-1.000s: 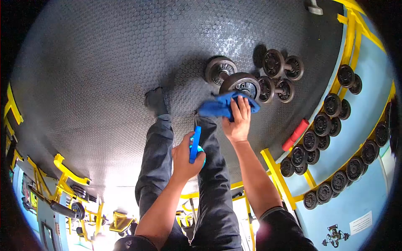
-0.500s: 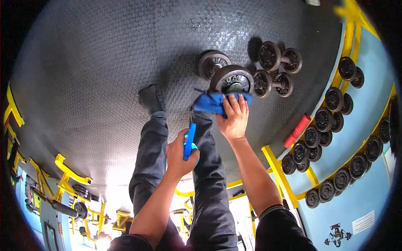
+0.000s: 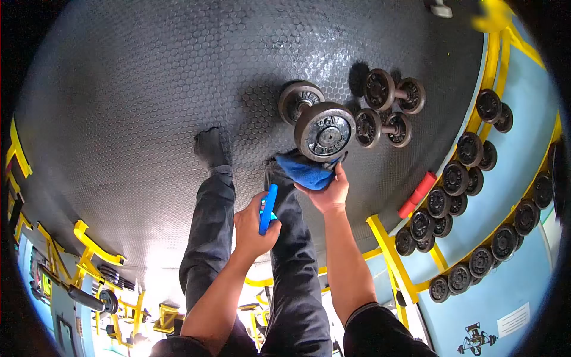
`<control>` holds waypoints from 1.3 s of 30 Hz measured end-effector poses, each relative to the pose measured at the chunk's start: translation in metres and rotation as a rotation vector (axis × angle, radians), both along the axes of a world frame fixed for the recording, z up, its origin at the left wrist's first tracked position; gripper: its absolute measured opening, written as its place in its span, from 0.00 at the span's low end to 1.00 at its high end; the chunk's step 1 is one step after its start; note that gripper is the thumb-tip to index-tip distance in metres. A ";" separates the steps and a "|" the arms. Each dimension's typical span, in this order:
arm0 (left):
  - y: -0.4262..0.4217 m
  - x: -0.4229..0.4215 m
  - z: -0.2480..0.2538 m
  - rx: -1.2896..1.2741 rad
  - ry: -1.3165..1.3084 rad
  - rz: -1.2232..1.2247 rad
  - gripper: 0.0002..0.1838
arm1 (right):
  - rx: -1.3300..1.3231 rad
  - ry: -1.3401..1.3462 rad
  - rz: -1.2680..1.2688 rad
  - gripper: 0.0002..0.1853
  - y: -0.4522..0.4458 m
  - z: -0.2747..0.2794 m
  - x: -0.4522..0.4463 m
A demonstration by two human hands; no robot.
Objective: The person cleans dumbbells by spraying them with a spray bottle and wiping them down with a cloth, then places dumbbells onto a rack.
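A large dark dumbbell [image 3: 326,131] stands on the black textured floor in front of the person's legs. My right hand [image 3: 331,189] holds a blue cloth [image 3: 309,172] against the lower edge of the dumbbell's nearer weight, with the thumb and fingers around the cloth. To the left, my left hand [image 3: 254,225] is closed around a bottle with a blue spray head [image 3: 268,209]; most of the bottle is hidden by the fingers. Two smaller dumbbells, one farther [image 3: 394,91] and one nearer [image 3: 383,128], lie just right of the large one.
A yellow rack [image 3: 389,256] with several dumbbells runs along the blue wall at right. A red roller [image 3: 417,194] lies beside it. Yellow gym machines [image 3: 98,244] stand at lower left. A pale object [image 3: 441,9] is on the floor at top right.
My right hand and the cloth have moved from the front face of the near weight down to its lower edge, and the hand has turned. My left hand still holds the bottle.
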State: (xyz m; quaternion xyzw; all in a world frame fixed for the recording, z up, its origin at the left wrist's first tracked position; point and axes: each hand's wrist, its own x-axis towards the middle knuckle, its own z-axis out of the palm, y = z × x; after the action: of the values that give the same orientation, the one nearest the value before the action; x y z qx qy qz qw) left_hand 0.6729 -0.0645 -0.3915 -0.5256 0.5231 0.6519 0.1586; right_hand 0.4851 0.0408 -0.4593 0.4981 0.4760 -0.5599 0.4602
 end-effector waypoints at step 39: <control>-0.016 0.006 -0.003 -0.521 0.080 0.181 0.32 | 0.732 -0.418 2.382 0.29 0.056 0.025 -0.020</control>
State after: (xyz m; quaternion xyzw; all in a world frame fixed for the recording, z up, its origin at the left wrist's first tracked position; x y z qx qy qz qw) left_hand 0.6792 -0.0808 -0.3945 -0.5672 0.6300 0.5270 -0.0615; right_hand 0.4653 0.0965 -0.4346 -0.0618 0.6737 0.4540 0.5798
